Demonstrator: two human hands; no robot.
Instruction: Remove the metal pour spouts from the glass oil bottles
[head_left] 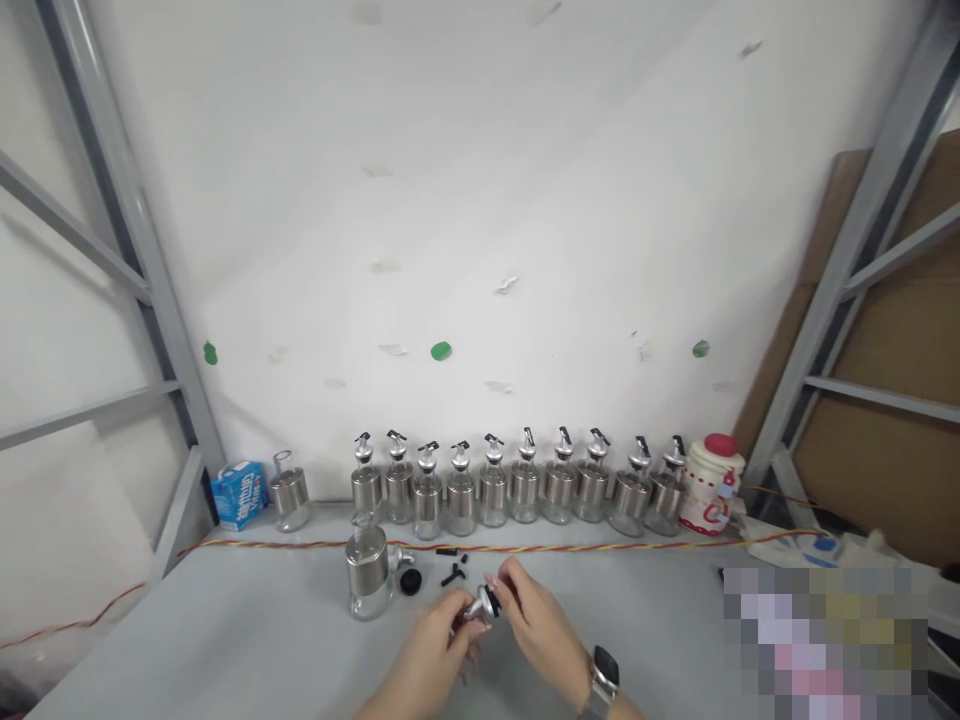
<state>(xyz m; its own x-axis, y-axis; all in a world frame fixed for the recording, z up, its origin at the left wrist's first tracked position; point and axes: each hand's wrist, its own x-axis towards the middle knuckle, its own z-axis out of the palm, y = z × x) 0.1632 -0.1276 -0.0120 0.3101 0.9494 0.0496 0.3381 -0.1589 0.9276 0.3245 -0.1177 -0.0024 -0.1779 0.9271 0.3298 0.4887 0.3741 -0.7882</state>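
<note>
My left hand (435, 640) pinches a silver bottle pourer (480, 606) by its metal body, just above the table. At the pourer's black stopper end, the fingers of my right hand (538, 622) are closed on it. To the left stands an open glass bottle (368, 565) with a steel sleeve and no pourer on its neck. Beside that bottle lies another silver pourer part (405, 559), partly hidden behind it. A round black cap (410, 582) and several small black pieces (453, 575) lie on the table beyond my left hand.
Along the wall runs a row of several sleeved bottles with pourers (493, 485). A bottle without a pourer (290, 495) and a blue box (240, 495) stand at the left. A cream jar with a red lid (712, 485) ends the row. A twisted wire (540, 548) crosses the table (292, 630).
</note>
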